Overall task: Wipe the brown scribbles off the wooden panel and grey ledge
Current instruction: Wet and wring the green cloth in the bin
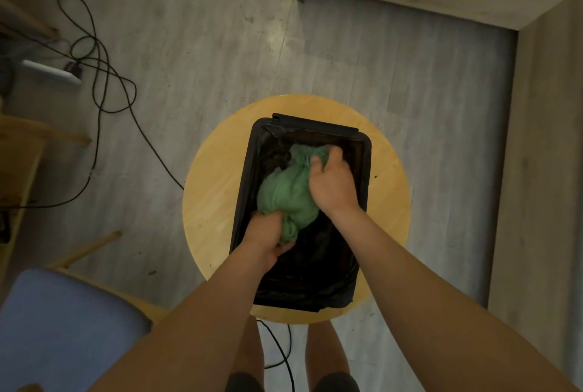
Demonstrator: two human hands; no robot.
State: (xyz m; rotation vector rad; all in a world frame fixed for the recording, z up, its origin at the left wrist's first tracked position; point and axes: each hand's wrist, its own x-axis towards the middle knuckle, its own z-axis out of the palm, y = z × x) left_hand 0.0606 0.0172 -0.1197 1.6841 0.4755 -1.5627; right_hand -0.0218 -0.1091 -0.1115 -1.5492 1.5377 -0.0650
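Both hands are sunk into a black rectangular tub lined with crinkled black plastic, and a crumpled green cloth is gripped between them. The left hand is closed around the near, bunched end of the cloth, with the thumb curled beneath it. The right hand is clamped over the far end, its fingers dug into the folds. The cloth is held inside the tub, over its far half; whether it touches the bottom cannot be told.

The tub is set on a round yellow wooden tabletop, which is seen from directly above against a grey plank floor. Bare forearms reach in from the bottom edge, and bare legs are seen below the tabletop.

On the floor to the left, a long black cable is looped near a white power strip. A blue cushioned chair seat fills the lower left corner. Pale wooden boards run along the right edge and across the top right.
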